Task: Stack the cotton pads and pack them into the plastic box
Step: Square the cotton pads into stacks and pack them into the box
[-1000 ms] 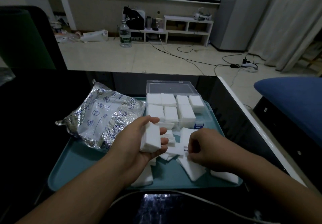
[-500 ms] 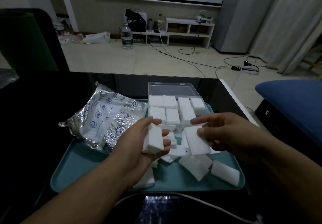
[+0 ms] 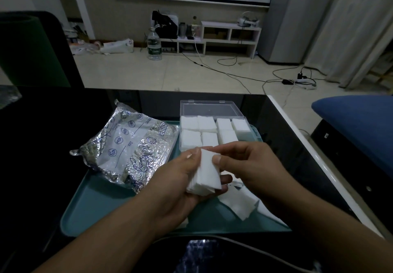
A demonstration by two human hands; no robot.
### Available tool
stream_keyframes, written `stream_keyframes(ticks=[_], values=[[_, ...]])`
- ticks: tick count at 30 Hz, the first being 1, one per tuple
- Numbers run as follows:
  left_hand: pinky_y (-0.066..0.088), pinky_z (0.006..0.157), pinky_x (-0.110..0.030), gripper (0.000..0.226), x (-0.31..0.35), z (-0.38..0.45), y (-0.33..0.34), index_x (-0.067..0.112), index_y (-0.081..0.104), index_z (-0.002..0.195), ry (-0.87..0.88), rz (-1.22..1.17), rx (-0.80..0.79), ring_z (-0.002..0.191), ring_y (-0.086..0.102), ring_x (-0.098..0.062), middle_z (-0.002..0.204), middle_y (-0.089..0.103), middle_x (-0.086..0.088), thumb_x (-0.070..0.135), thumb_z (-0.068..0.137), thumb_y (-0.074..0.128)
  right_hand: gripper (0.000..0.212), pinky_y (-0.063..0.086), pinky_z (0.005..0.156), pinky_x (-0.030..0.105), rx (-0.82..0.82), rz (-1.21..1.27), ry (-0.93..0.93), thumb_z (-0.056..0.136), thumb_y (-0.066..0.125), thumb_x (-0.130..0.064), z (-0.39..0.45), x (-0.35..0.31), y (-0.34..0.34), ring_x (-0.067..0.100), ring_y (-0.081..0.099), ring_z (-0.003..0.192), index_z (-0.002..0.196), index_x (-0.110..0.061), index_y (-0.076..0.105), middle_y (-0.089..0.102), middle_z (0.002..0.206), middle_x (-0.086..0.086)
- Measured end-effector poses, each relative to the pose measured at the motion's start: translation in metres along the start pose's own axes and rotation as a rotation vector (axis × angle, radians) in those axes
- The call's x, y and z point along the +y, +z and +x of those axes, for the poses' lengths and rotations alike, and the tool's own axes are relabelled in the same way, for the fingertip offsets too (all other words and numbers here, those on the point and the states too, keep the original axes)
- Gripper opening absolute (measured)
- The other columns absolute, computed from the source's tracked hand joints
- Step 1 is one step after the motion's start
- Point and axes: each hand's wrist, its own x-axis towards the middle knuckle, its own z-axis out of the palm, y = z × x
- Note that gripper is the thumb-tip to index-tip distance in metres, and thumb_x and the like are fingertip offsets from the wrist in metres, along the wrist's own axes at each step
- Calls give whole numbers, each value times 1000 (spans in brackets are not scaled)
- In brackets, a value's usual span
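One dark table [image 3: 53,145], bearing a teal tray [image 3: 102,204]. One crumpled foil bag [image 3: 127,147], on the tray's left half. One clear plastic box [image 3: 212,111], lid open, at the tray's far edge, its compartments filled with white pads. Two hands above the tray's middle: left hand [image 3: 180,185] cradles a stack of cotton pads [image 3: 206,177], thumb on top; right hand [image 3: 253,166] pinches the stack's upper right corner. Several loose pads [image 3: 240,204] lie on the tray beneath the right hand.

Left hand [image 3: 180,179] cupped palm-up with thumb raised, right hand [image 3: 246,166] pinching beside it, forearms converging
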Motion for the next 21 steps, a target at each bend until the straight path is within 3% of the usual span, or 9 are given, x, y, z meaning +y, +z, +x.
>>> stream_keyframes(ticks=[2,4,7,10,14,21], values=[[60,60,-36,31,0,0,0,8,63,118,21,-8,19,81,72,-35,107,72,-19,24,100,43,9,53,62,21,53,-263,-70,88,69,-16,3,11,0,7,69,69,94,-16,75,73,87,2],[60,60,-35,30,-1,0,-1,10,62,119,37,-6,25,80,72,-33,108,73,-16,24,99,46,17,51,74,24,98,-518,-138,85,68,-35,6,19,-2,0,64,85,100,-29,73,67,99,-13],[60,60,-36,32,0,0,-2,12,62,122,61,-18,41,76,72,-29,106,73,-17,24,96,49,41,44,86,13,-6,-518,-202,85,66,-39,2,14,-9,-15,50,105,126,-38,57,57,116,-28],[61,68,-39,33,0,0,-1,13,62,125,71,-15,36,78,71,-31,103,72,-22,25,97,49,75,37,102,16,-191,-565,-277,78,75,-43,-2,11,-13,-13,40,125,142,-43,37,47,135,-30],[59,76,-46,36,-1,0,1,14,59,127,75,-21,19,87,72,-38,104,72,-23,25,95,50,85,35,100,7,-210,-581,-318,74,81,-39,-2,15,-10,-15,41,122,144,-43,33,49,131,-31],[60,76,-46,45,-1,-1,0,17,57,131,47,-35,-19,91,71,-40,107,71,-22,25,87,58,91,37,103,11,-229,-552,-319,71,81,-43,-1,10,-12,-11,44,122,146,-46,29,51,129,-26]])
